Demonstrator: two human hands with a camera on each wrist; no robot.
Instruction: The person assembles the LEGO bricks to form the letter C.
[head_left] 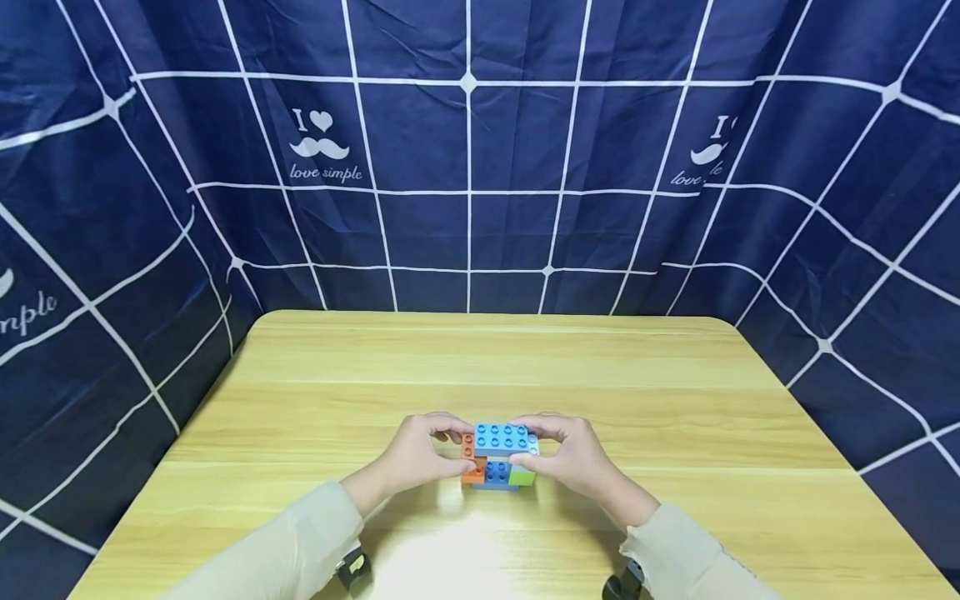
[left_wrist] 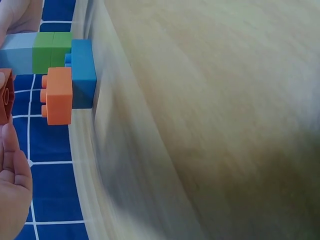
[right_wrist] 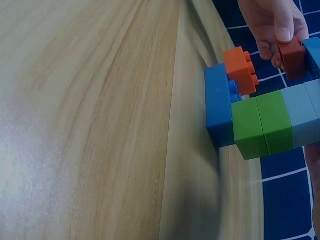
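Note:
A small stack of studded toy bricks stands before me, built on a blue base brick [left_wrist: 83,75]. An orange brick [right_wrist: 241,71] sits on one end of it, with green bricks [right_wrist: 262,122] and light blue bricks [right_wrist: 299,112] on the other. Across the top lies a blue brick [head_left: 501,437]. My left hand [head_left: 420,450] pinches a dark orange brick [right_wrist: 292,59] between thumb and fingers, a gap separating it from the lower orange one. Thumb in front and fingers behind, my right hand [head_left: 573,454] grips the top blue brick's right end.
The stack stands on a wooden table [head_left: 480,358] with rounded far corners. Dark blue curtains [head_left: 420,225] with white grid lines hang behind it and on both sides. Black wrist devices show below both sleeves.

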